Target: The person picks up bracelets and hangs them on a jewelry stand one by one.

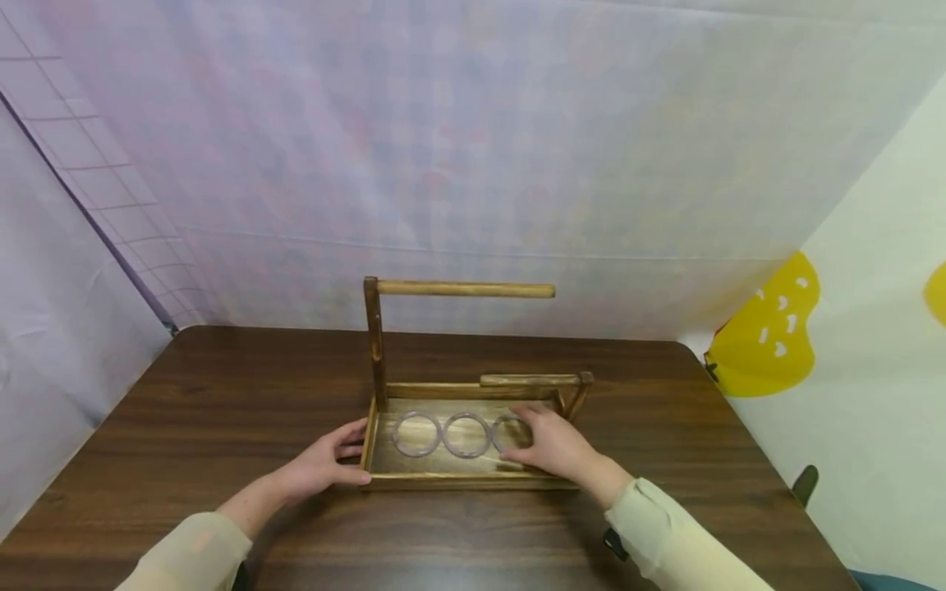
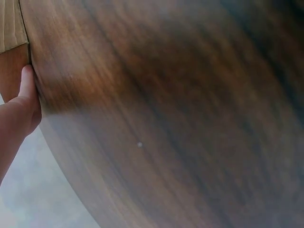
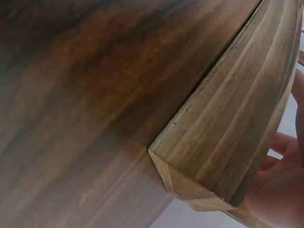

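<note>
Around right-hand fingers (image 1: 526, 412) — rightmost ring (image 1: 494, 435), part-hidden

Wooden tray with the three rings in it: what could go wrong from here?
1. The right ring, under the right grip, sits close beside the middle ring, so moving it might nudge its neighbour.
2. The short bar runs just beyond the right grip; lifting carelessly could knock it.
3. The left grip is at the left end of the tray; a sideways push may slide it along the table.
</note>
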`<act>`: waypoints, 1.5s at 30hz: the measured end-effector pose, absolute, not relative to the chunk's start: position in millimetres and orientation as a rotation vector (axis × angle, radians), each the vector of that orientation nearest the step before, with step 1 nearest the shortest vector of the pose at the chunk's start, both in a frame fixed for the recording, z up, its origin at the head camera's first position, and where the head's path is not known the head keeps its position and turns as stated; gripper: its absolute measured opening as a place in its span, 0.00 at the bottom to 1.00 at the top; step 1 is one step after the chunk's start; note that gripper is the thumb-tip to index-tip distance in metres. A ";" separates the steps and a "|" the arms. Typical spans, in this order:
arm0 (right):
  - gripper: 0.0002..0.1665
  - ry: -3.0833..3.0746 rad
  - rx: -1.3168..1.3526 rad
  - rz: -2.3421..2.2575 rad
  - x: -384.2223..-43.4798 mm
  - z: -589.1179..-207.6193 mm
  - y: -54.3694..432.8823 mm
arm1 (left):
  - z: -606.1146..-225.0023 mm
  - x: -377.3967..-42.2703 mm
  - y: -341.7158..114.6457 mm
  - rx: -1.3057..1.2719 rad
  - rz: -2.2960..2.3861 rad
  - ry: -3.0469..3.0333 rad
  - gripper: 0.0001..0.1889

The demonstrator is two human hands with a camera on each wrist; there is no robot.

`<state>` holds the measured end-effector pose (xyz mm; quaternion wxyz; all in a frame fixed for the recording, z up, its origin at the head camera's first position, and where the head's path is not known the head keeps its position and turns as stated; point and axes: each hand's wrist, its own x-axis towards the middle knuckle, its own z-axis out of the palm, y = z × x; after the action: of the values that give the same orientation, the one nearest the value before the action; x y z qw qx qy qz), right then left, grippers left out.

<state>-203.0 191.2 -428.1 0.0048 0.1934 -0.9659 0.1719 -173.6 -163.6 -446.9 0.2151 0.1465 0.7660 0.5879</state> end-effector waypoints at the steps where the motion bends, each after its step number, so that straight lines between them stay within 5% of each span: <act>1: 0.45 -3.033 0.600 0.538 -203.5 -428.6 191.1 | -446.8 -173.6 -163.5 0.408 1.626 2.125 0.49; 45: 0.42 -3.152 0.476 0.435 -212.9 -432.1 178.3 | -445.4 -174.6 -162.6 0.425 1.596 2.160 0.50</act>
<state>-212.9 178.3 -432.1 -0.0380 0.1479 -0.9790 0.1352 -174.6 -162.6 -445.4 0.2095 0.1530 0.7767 0.5740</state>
